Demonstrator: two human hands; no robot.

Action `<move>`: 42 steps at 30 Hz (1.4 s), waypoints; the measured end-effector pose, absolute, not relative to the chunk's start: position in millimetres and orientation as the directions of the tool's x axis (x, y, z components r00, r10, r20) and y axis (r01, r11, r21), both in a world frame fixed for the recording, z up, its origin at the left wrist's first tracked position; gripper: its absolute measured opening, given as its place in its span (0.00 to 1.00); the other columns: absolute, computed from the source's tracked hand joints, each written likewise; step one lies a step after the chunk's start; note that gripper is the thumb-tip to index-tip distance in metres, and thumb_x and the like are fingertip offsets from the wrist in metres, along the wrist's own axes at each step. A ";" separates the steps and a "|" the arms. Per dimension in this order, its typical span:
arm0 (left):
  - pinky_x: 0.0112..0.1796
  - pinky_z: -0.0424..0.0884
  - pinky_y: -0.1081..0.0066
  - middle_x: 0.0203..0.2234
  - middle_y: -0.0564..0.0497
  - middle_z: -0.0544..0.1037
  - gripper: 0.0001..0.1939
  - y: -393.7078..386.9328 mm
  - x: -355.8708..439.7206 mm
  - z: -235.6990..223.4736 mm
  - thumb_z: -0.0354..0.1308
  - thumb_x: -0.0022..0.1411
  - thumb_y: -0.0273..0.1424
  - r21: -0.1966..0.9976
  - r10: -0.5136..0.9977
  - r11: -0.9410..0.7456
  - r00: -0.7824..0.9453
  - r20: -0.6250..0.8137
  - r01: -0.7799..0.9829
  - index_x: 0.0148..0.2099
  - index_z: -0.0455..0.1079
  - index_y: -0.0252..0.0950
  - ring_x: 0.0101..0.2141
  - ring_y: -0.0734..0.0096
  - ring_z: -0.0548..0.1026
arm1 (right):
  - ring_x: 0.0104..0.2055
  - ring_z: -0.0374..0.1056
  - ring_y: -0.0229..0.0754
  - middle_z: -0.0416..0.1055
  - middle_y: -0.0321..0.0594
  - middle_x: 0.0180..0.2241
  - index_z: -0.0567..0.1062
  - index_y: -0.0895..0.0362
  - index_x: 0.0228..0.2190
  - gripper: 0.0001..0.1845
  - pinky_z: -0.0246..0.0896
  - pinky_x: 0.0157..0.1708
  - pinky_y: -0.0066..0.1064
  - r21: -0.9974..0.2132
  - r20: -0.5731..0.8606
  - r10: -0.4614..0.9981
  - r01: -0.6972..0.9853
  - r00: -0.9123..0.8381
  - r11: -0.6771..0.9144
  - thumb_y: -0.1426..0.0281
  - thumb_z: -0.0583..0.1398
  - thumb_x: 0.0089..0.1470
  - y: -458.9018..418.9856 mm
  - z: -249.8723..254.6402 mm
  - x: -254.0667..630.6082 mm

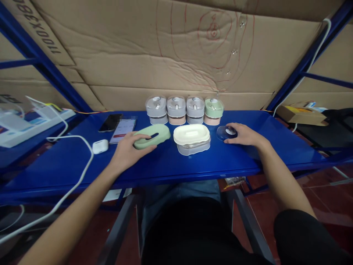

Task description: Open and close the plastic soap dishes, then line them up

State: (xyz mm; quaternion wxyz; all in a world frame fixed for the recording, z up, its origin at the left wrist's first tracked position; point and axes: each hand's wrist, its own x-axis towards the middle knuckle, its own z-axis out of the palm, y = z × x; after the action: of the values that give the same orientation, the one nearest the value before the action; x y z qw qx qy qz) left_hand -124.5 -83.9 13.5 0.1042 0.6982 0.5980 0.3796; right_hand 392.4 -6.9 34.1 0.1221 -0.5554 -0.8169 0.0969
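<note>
My left hand (135, 145) is closed on a green oval lid (161, 133) with a slot in its middle, its thumb and fingers on the lid's near left side. On the right, my right hand (242, 135) grips a clear plastic cover (221, 133) with a round label, low over the blue table. Between both hands sits a grey oval box (193, 148). A cream oval lid (191, 134) rests on it, slightly askew, with a clear layer showing beneath. Neither hand touches this box.
Several clear-topped boxes (176, 110) stand in a row at the back of the blue table (171, 167). A dark phone (110, 122), a lit phone (123, 129) and a white earbud case (100, 146) lie left. A white cable (82, 173) runs past the left arm. Cardboard (124, 48) walls the back.
</note>
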 end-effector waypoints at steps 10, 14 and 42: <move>0.67 0.73 0.46 0.55 0.43 0.84 0.25 -36.2 -43.2 57.7 0.75 0.62 0.51 0.628 0.763 -0.647 0.364 0.535 0.433 0.55 0.86 0.44 0.60 0.48 0.80 | 0.56 0.79 0.69 0.82 0.56 0.55 0.79 0.54 0.64 0.46 0.75 0.58 0.60 -0.251 0.141 0.924 0.890 -0.357 0.382 0.41 0.74 0.53 -3.3 26.7 388.7; 0.68 0.71 0.45 0.58 0.43 0.81 0.26 -27.0 -22.3 46.5 0.76 0.61 0.49 0.674 0.767 -0.628 0.454 0.453 0.389 0.57 0.86 0.44 0.61 0.47 0.79 | 0.58 0.78 0.69 0.81 0.58 0.57 0.78 0.56 0.64 0.47 0.74 0.60 0.60 -0.241 0.138 0.923 0.891 -0.359 0.383 0.40 0.73 0.54 -3.1 25.6 388.7; 0.74 0.68 0.43 0.68 0.41 0.73 0.27 -33.6 -26.5 44.4 0.76 0.59 0.44 0.463 0.681 -0.732 0.561 0.470 0.501 0.59 0.87 0.44 0.70 0.37 0.73 | 0.58 0.78 0.69 0.81 0.58 0.57 0.77 0.56 0.66 0.48 0.75 0.60 0.59 -0.236 0.137 0.924 0.894 -0.358 0.382 0.40 0.73 0.55 -3.3 25.6 389.7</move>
State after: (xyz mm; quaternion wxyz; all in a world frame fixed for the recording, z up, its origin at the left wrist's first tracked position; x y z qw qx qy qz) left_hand -26.5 -33.6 44.4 0.1397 0.8723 0.3387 0.3237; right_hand 389.7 -3.3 25.6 0.1239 -0.5528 -0.8218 0.0605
